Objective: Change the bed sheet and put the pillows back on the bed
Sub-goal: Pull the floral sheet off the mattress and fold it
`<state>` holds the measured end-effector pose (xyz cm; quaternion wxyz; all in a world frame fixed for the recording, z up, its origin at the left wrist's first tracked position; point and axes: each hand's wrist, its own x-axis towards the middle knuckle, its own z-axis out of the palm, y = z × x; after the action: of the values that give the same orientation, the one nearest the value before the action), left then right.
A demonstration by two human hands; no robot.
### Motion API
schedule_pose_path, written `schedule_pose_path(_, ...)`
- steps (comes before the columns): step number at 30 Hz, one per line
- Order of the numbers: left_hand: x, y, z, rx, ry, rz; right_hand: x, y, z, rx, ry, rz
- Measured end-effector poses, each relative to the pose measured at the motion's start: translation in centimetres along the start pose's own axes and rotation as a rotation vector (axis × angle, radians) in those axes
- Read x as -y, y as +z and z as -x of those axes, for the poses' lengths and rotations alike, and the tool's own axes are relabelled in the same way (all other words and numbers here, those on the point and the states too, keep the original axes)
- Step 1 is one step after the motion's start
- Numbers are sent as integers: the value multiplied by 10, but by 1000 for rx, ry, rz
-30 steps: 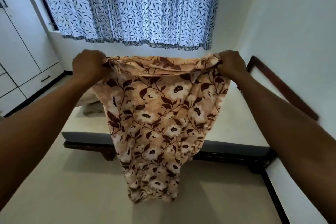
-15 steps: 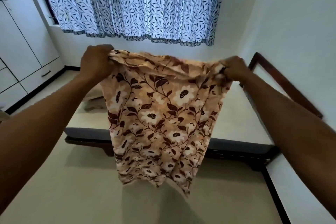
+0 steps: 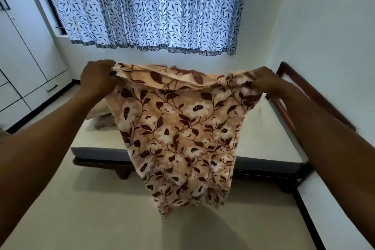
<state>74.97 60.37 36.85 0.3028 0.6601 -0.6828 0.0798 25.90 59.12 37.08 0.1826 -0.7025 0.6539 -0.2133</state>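
An orange floral bed sheet, still folded in layers, hangs in the air in front of me over the foot of the bed. My left hand grips its upper left corner and my right hand grips its upper right corner, both arms stretched forward. Behind the sheet lies the bare cream mattress on a dark wooden bed frame. A heap of pale bedding sits on the mattress at the left, half hidden by the sheet.
A blue leaf-print curtain covers the window beyond the bed. White wardrobe doors and drawers line the left wall. A white wall runs along the bed's right side. Beige floor lies between me and the bed.
The sheet's hanging end has swung and lengthened downward. My left hand has dropped slightly, the top edge now stretched nearly level between both hands.
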Motion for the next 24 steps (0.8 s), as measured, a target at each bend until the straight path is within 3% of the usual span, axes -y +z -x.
schedule_pose_path(2,2,3,1,-6,-21,57,-5,-5,0,230,10,-59)
schedule_pose_path(3,2,4,2,11,-16,77,-9,-4,-3,193,27,-29)
schedule_pose_path(6,0,11,6,90,2,111,-8,9,-5,-431,65,179)
schedule_pose_path(8,-6,14,6,96,12,111,2,17,-1,-535,56,80)
schedule_pose_path(16,1,11,2,45,-76,210,-3,-6,3,-322,34,-199)
schedule_pose_path(21,-10,20,2,-5,-11,218,4,-6,10,-341,50,-239)
schedule_pose_path(23,-12,15,1,-9,-6,350,12,-14,19,-211,63,-473)
schedule_pose_path(24,-8,12,1,72,-18,482,17,-20,29,-89,70,-609)
